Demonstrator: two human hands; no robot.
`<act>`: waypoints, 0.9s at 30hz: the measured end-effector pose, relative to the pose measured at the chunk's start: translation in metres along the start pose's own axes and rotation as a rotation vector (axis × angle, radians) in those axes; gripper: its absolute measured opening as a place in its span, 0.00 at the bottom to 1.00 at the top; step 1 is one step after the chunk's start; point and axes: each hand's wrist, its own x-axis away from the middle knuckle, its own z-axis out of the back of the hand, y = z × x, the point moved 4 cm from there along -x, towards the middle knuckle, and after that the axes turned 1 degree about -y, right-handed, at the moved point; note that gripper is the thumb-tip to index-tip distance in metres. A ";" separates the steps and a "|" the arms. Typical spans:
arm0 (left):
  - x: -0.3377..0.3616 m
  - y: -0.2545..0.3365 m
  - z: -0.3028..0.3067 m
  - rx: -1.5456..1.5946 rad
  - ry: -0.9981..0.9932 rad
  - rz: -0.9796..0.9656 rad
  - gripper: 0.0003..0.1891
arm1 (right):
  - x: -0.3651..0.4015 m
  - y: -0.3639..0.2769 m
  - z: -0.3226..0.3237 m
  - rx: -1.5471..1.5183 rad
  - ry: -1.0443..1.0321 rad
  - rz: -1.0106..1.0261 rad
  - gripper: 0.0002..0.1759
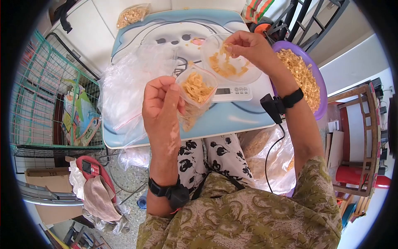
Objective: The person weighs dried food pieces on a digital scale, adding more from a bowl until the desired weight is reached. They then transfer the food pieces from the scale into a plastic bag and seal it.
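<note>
My left hand [162,103] pinches the rim of a clear zip bag [191,108], its mouth spread and yellowish dried flakes [197,87] showing inside. Over a shallow clear plastic bowl [253,75], my right hand [251,46] has its fingertips closed on a few of the same flakes [226,50]. More pieces lie scattered in that bowl. Beneath the bowl's near edge is a white digital scale [238,93] with a small display and buttons. A heap of clear plastic bags [132,79] covers the table's left side.
The small table [244,118] has a cartoon face on its top. A purple basin [318,79] full of flakes stands at its right. One filled bag [132,15] sits at the back left corner. A green wire cage [54,99] is on the left; a large plastic sack [269,153] lies below.
</note>
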 end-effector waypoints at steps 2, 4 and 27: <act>0.000 0.000 -0.001 0.003 -0.007 -0.004 0.07 | 0.005 -0.002 0.003 -0.103 0.019 -0.003 0.11; 0.000 0.000 -0.003 -0.001 -0.005 -0.003 0.08 | 0.008 -0.003 0.004 -0.206 0.037 -0.005 0.13; 0.006 0.008 -0.006 -0.032 -0.024 -0.022 0.09 | 0.037 -0.090 -0.105 0.481 -0.235 0.382 0.07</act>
